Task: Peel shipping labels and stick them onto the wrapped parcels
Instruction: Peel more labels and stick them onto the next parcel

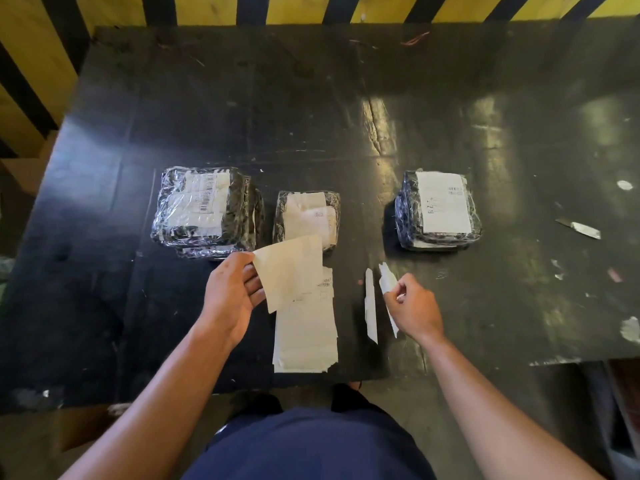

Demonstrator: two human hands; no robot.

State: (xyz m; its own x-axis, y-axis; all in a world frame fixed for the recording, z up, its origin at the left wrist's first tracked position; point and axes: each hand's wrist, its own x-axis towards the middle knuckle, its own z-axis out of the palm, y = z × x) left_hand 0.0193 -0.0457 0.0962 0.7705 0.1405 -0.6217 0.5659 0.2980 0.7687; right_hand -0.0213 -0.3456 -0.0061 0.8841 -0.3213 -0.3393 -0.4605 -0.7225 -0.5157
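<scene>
Three wrapped parcels (207, 211) (306, 220) (438, 211) sit in a row mid-tabletop (242, 109), far of both hands. Left hand (232, 292) pinches a peeled label sheet (291, 271) by its left edge, just above the label stack (306, 330) lying near the front edge. Right hand (414, 308) grips a crumpled backing strip (388, 282), w/ another strip (370, 306) flat on the tabletop btw stack & hand.

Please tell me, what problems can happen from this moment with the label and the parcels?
1. The left hand holds the label by one edge only; it may curl and stick to itself or to the label stack just below.
2. The right hand pinches a backing strip, so it may not be free to steady the middle parcel, and the label might go on crooked.
</scene>
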